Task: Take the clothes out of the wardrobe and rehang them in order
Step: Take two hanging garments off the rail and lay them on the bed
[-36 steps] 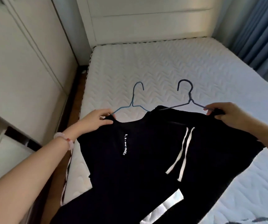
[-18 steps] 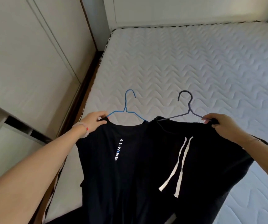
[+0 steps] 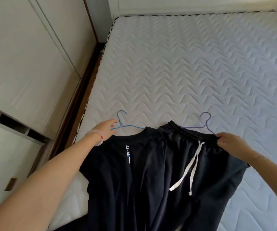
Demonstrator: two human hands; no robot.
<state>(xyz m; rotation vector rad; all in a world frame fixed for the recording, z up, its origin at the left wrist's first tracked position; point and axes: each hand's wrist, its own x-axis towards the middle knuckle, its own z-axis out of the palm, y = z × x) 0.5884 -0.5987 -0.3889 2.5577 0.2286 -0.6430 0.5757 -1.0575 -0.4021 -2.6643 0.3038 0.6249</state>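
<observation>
A black T-shirt [image 3: 126,177] with small white lettering lies on the mattress [image 3: 184,72], still on a blue wire hanger [image 3: 122,124]. Beside it on the right lie black trousers [image 3: 209,177] with a white drawstring [image 3: 193,165], on a purple wire hanger [image 3: 205,124]. My left hand [image 3: 105,130] rests at the shirt's left shoulder, fingers stretched out and touching the blue hanger's arm without closing on it. My right hand [image 3: 229,142] pinches the right end of the trousers' waistband where the purple hanger comes out.
Pale wardrobe doors [image 3: 26,64] stand along the left, with a dark wooden strip [image 3: 77,104] between them and the bed. A white headboard [image 3: 184,4] runs across the far end. The quilted mattress stretches beyond the hangers and to the right.
Both garments have come down from the air onto the mattress and spread apart. My left hand has let go of the shirt's shoulder and opened its fingers. The view has tilted further down.
</observation>
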